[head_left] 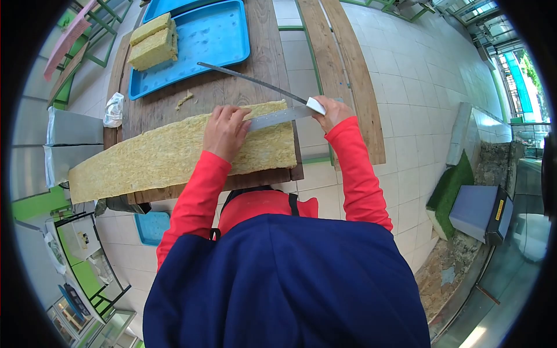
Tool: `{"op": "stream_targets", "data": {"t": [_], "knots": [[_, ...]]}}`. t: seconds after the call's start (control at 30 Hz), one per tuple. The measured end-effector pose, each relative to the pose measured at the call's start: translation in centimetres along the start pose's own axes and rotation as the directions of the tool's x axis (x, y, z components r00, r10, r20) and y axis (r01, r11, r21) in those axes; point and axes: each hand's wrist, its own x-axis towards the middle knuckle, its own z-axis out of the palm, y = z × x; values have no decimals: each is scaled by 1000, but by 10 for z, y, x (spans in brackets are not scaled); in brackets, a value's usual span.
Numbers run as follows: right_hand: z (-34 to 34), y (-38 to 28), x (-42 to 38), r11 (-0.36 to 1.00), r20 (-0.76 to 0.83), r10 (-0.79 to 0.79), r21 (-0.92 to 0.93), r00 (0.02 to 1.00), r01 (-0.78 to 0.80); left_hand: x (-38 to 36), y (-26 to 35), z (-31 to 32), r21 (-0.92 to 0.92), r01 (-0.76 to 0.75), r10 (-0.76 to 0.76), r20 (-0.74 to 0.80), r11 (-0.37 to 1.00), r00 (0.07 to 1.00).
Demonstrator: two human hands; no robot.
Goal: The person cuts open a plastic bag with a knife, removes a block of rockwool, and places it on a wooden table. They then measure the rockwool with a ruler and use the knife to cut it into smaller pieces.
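A long yellowish slab of mineral wool lies along the near edge of the wooden table. A metal ruler rests over its right end and sticks out past the table edge. My left hand is on the slab, its bent fingers gripping the ruler's left end. My right hand is closed around the white handle of a thin saw blade, beside the ruler's right end. The blade points up and left, above the table. Whether my right fingers also grip the ruler is hidden.
A blue tray on the table carries cut mineral wool blocks. A loose scrap and a crumpled white bag lie nearby. A wooden bench stands right; another blue tray is on the floor.
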Motion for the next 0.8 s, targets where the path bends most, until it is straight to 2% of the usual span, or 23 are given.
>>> {"op": "stream_targets", "data": {"t": [0.1,0.33,0.8], "knots": [[2,-1,3,996,37,61,-71,997,-58,-11,14,10,48,-58,58,-11,997,998],[1,-10,7,976,112,187,-138,976,-171,-31,28,38,57,-1,-4,84,998,996],[8,-17,10,971,160,210,-146,965,-187,-35,29,52,146,48,-73,164,988,984]]}}
